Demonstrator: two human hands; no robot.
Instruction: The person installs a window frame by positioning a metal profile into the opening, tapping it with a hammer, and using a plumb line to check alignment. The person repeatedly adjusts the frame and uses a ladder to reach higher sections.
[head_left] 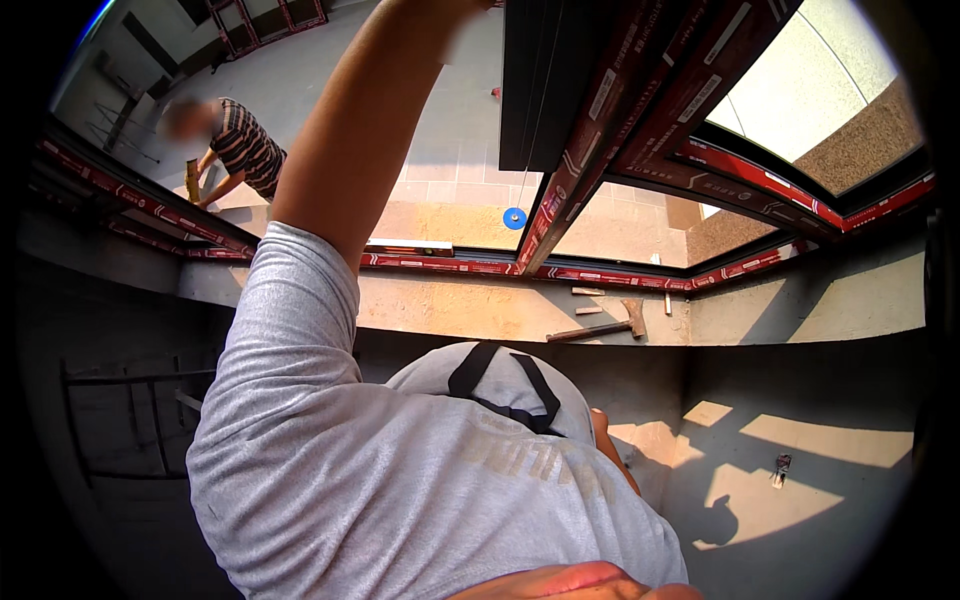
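My left arm [370, 120] reaches up in front of the window opening. My left hand [455, 12] is cut off and blurred at the upper edge, beside a dark upright panel [528, 90]; its fingers do not show. Below that panel, a blue disc [514, 218] hangs on a thin string. Part of my right arm or hand [612, 450] shows low beside my body; its fingers cannot be made out. The window frame [545, 215] is dark, wrapped in red printed film. A level [410, 246] lies along its bottom rail.
On the sill [450, 305] lie a hammer [605, 325] and several small wood strips [588, 310]. Beyond the opening, a person in a striped shirt [245, 145] bends over, holding a yellow object [193, 180]. A dark metal rack [140, 420] stands lower left; a wall box [781, 470] is lower right.
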